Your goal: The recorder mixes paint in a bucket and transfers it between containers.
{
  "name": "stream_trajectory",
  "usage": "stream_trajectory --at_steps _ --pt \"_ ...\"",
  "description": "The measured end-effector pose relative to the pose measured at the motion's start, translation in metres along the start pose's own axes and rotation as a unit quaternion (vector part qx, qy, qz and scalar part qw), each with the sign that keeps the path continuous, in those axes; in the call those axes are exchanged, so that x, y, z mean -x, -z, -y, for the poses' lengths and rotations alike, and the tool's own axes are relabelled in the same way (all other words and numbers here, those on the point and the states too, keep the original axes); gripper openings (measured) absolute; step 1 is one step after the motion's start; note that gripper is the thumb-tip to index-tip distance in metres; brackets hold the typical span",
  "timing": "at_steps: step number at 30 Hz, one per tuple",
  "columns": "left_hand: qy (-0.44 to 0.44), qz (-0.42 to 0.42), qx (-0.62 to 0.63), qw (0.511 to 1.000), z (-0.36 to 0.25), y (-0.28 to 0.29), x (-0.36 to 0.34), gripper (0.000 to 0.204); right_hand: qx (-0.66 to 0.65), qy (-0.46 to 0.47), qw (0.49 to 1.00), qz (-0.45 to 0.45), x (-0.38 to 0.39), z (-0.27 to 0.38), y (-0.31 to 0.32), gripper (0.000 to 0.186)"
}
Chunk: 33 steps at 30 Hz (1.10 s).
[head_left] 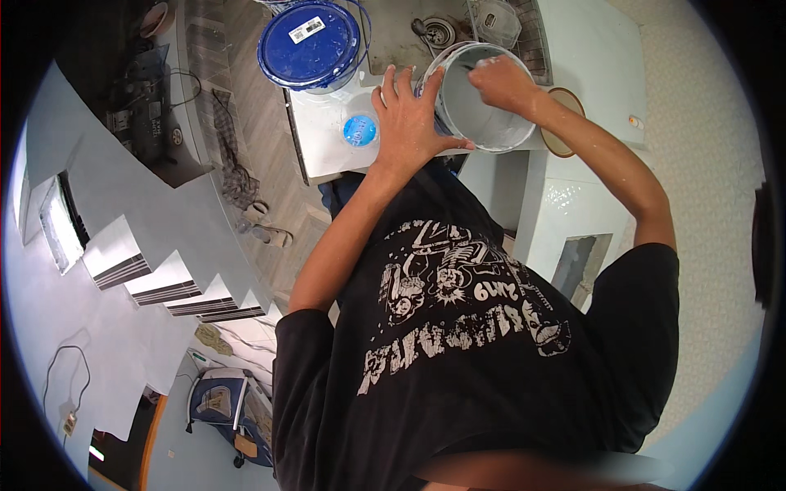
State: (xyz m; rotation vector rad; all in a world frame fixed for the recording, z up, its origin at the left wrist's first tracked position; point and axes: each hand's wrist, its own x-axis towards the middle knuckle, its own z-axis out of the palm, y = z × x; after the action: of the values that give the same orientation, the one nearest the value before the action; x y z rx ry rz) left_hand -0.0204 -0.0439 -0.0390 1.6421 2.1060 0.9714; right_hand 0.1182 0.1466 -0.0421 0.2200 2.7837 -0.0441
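A white bucket point(497, 136) stands on the counter, with greyish-white smears on its inner wall. My left hand point(409, 123) is spread against its left side, thumb and index finger touching near the rim. Over the bucket's mouth, my right hand point(501, 83) is closed in a fist. Something dark and thin shows beside its fingers, but I cannot make out its kind. To the left of the bucket, a round blue-printed lid or tub point(359, 130) lies near my left hand. Farther back sits another bucket with a blue lid point(309, 42) and a pale label.
Behind the white bucket is a sink point(393, 51) with a drain strainer point(438, 33). A clear plastic container point(496, 23) lies beside a wire rack point(532, 41). A round tan-coloured lid point(563, 123) is under my right forearm. Sandals point(270, 236) lie on the floor at left.
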Motion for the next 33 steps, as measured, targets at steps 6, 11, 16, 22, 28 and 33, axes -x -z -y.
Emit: stream_trajectory --at_steps 6,11,16,22,28,33 --pt "0.005 0.002 -0.007 1.000 0.003 0.000 0.001 0.118 -0.048 0.104 0.988 0.104 0.020 0.006 0.005 0.009" --pt "0.012 -0.012 -0.012 1.000 0.001 -0.006 0.003 0.117 0.040 0.001 0.997 0.063 0.006 -0.001 -0.001 0.009" --pt "0.007 -0.017 0.003 1.000 0.003 -0.006 0.003 0.117 -0.040 0.088 0.991 0.094 0.006 0.021 0.007 0.010" --pt "0.014 0.000 0.011 1.000 -0.002 0.001 0.003 0.116 0.028 0.031 0.999 0.026 0.013 -0.015 -0.006 0.008" --pt "0.012 0.011 -0.009 1.000 -0.002 0.001 0.002 0.116 -0.049 0.084 0.992 0.075 0.004 0.023 0.006 0.007" --pt "0.013 0.014 -0.020 1.000 -0.003 -0.003 -0.001 0.117 0.017 0.040 0.984 0.172 0.020 -0.009 -0.008 0.009"
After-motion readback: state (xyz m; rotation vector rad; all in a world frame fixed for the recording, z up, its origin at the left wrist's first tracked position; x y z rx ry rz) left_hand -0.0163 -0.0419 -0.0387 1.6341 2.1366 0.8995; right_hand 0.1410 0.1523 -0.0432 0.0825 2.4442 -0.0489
